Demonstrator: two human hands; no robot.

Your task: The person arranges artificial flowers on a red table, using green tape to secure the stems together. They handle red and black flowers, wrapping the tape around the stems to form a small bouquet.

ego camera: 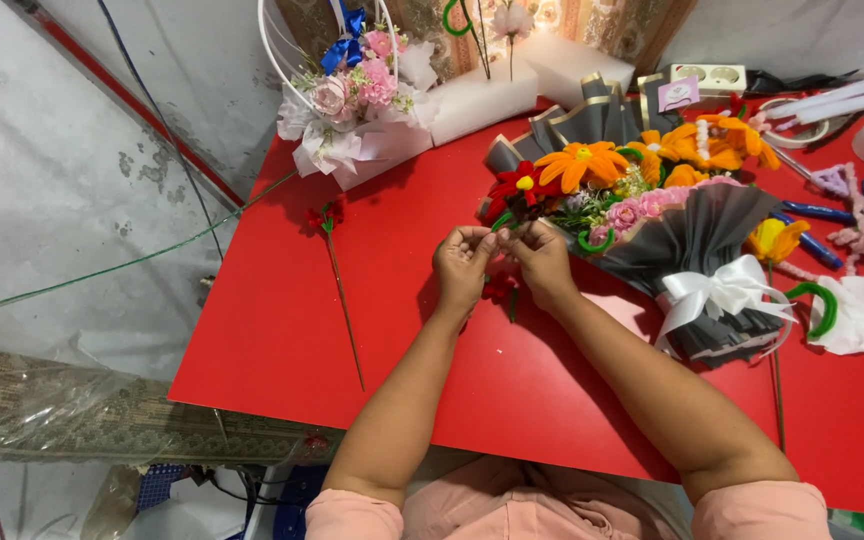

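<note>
My left hand (463, 265) and my right hand (541, 259) meet over the red table (282, 310), fingertips pinched together on a small red pipe-cleaner flower (500, 288) with a short green stem that hangs between them. Just beyond my fingers lies a bouquet (652, 215) of orange, red and pink handmade flowers wrapped in dark grey paper with a white ribbon bow (717, 293). Which hand bears the flower's weight is hard to tell.
A single red flower on a long thin stem (342, 290) lies left of my hands. A white basket of pink flowers (352, 100) stands at the far left corner, foam blocks (482, 95) behind. Pipe cleaners, tape, a white sheet and a power socket crowd the right side.
</note>
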